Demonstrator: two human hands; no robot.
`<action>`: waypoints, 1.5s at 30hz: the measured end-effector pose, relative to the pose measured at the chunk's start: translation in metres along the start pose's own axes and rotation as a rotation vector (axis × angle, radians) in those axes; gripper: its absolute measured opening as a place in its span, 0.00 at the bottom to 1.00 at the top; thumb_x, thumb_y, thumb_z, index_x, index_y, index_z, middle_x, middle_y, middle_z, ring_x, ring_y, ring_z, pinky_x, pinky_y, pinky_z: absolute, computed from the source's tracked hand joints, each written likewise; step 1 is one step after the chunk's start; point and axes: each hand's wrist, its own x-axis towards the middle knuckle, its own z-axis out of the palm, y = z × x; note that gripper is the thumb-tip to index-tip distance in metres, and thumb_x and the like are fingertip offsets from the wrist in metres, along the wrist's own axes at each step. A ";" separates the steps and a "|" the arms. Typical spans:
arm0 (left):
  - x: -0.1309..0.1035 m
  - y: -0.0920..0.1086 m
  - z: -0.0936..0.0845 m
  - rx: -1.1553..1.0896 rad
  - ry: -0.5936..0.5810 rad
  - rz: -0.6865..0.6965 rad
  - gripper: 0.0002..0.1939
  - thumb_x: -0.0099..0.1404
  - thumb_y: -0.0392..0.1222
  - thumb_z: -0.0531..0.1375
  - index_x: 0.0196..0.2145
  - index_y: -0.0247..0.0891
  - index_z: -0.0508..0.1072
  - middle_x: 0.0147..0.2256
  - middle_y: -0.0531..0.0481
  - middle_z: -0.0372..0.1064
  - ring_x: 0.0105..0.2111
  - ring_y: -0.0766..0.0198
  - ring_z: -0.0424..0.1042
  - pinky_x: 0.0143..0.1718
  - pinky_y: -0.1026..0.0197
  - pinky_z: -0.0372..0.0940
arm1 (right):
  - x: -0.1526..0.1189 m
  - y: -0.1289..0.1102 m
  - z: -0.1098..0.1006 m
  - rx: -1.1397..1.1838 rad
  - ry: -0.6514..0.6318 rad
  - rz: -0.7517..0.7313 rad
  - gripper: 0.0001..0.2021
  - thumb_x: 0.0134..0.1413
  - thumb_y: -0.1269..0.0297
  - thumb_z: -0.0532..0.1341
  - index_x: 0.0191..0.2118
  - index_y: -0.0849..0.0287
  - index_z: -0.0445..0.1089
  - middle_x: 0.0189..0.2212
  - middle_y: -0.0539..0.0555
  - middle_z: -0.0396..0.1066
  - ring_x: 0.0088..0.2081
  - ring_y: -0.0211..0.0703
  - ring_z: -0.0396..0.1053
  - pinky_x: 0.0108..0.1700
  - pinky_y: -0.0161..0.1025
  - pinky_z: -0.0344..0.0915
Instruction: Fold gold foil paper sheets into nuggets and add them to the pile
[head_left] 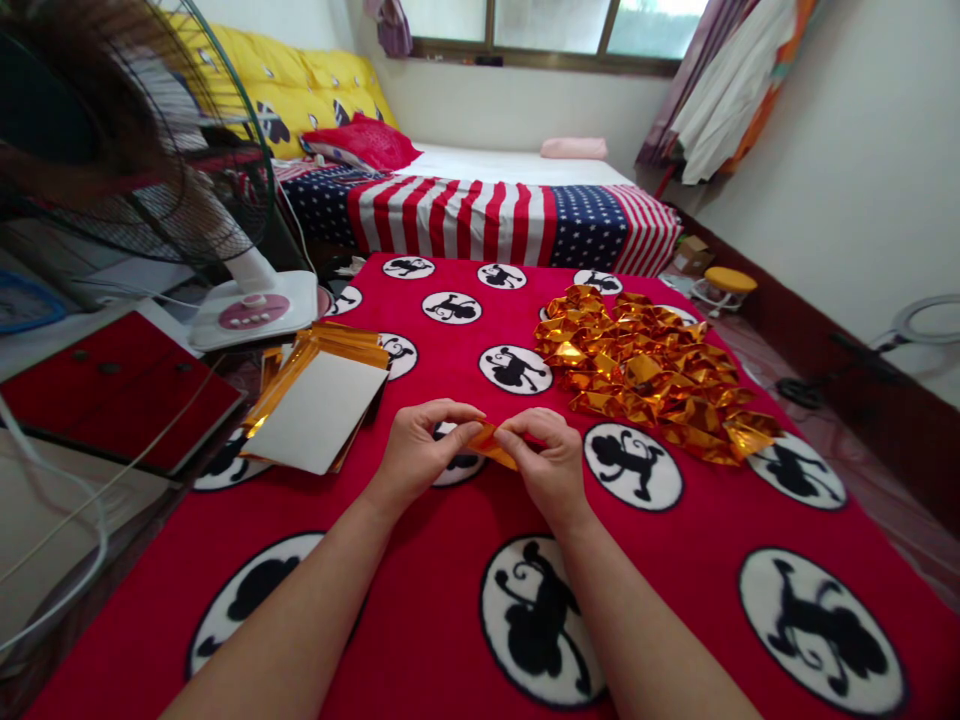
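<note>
Between my hands is a small folded piece of gold foil paper (493, 446), held just above the red cloth. My left hand (424, 445) pinches its left end between thumb and fingers. At the other end, my right hand (546, 455) grips it the same way, with the fingertips of both hands close together. Part of the paper is hidden behind my fingers. A stack of foil sheets (322, 405), white side up on top with gold edges showing, lies left of my left hand. To the right is a heap of folded gold foil pieces (649, 370).
The red cloth (420, 620) with black figures in white circles covers the surface before me. A standing fan (259, 305) is at the left, beside a dark red panel (112, 375). Beyond are a bed (480, 215) and a yellow stool (729, 281).
</note>
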 end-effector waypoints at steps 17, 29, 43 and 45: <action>-0.001 0.005 0.001 0.095 0.014 0.057 0.06 0.59 0.40 0.63 0.29 0.36 0.78 0.28 0.49 0.76 0.29 0.64 0.74 0.33 0.65 0.68 | -0.001 -0.003 0.002 0.016 -0.005 -0.001 0.08 0.52 0.67 0.65 0.24 0.54 0.71 0.23 0.48 0.73 0.28 0.41 0.69 0.43 0.43 0.61; -0.001 -0.002 0.004 -0.035 -0.042 -0.031 0.13 0.53 0.41 0.68 0.36 0.37 0.73 0.26 0.53 0.71 0.27 0.65 0.73 0.29 0.66 0.69 | -0.001 -0.004 0.003 0.021 -0.016 0.012 0.08 0.52 0.68 0.65 0.23 0.54 0.72 0.22 0.48 0.73 0.29 0.41 0.68 0.44 0.43 0.60; 0.000 0.005 0.005 -0.107 -0.101 -0.233 0.14 0.49 0.46 0.71 0.29 0.32 0.79 0.27 0.47 0.76 0.26 0.62 0.74 0.30 0.63 0.71 | -0.001 -0.005 0.003 0.009 -0.022 -0.017 0.08 0.51 0.70 0.66 0.24 0.56 0.73 0.22 0.48 0.73 0.28 0.39 0.69 0.43 0.42 0.61; -0.001 0.004 0.007 -0.173 -0.059 -0.263 0.15 0.48 0.47 0.72 0.28 0.32 0.79 0.26 0.47 0.76 0.26 0.61 0.75 0.30 0.61 0.73 | -0.001 -0.005 0.004 0.018 -0.032 0.003 0.06 0.52 0.69 0.66 0.25 0.56 0.74 0.23 0.48 0.74 0.28 0.40 0.69 0.42 0.41 0.62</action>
